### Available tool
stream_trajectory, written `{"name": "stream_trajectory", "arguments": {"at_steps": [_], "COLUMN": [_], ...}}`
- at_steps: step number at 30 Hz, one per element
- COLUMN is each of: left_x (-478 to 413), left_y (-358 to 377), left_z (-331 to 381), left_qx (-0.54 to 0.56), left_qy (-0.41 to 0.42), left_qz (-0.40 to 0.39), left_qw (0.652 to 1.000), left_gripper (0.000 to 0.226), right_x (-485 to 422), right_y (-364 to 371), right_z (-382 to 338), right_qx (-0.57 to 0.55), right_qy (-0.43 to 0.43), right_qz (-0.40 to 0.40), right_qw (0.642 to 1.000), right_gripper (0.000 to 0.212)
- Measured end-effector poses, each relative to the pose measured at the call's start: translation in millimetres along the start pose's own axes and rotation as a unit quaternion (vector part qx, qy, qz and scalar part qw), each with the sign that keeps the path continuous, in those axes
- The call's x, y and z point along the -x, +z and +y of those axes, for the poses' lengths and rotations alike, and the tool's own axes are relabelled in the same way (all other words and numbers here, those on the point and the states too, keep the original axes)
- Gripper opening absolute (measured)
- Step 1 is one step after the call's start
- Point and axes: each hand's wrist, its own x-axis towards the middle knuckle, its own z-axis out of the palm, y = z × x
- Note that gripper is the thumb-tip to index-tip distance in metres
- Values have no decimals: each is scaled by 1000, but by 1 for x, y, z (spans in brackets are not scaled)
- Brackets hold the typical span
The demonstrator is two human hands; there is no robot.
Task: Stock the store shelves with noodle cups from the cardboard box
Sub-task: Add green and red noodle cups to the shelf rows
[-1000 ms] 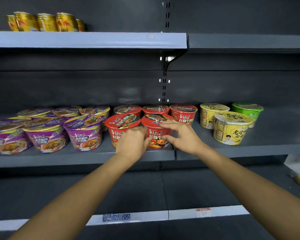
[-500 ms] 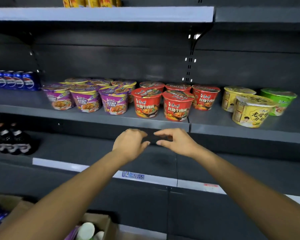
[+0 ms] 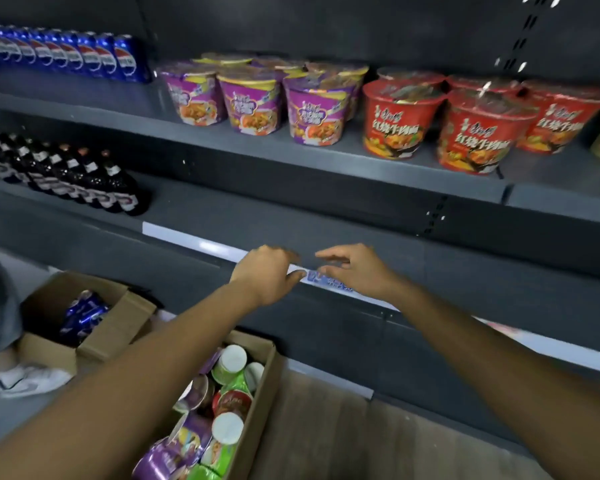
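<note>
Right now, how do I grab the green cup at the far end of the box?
Come from above and wrap your fingers round the green cup near its narrow end. It sits bottom-up in the cardboard box, its white base poking above the other cups, which crowd its lower sides.

A dark grey back wall [image 3: 291, 26] of steel shelving is seen, crossed by a slotted upright [image 3: 527, 32] on which small glints of light are caught. An upper shelf [image 3: 84, 98] is lined at its left with blue cans [image 3: 66, 53]. A lower shelf [image 3: 257, 209] is edged with a pale price strip [image 3: 187, 239] and set at its left with dark bottles [image 3: 66, 181]. Below, a wood-patterned floor [image 3: 326, 427] is shown, with a white shoe [image 3: 32, 381] at the left.
</note>
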Motion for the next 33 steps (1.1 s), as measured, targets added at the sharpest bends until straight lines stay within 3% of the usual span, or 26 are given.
{"name": "stream_trajectory", "arguments": {"at_steps": [11,20,26,33], "left_x": [24,47,60,63], "left_y": [112,257,358,456], "left_z": [-134,-236,-287,-315], "left_qx": [17,54,75,119], "left_qy": [-35,-121,-141,-163], "left_qz": [-122,-215,-293,-296], "left_qw": [992,967,943,934], "left_gripper": [40,52,49,56], "right_x": [-44,-68,-85,-111], "right_y": [189,315,392,473], "right_z": [34,97,143,192], "right_qx": [-63,-52,-40,-36], "right_qy": [113,193,241,292], "right_qz": [-101,-147,-157,-170], "right_qw": [986,969,957,941], "right_gripper": [36,41,43,52]}}
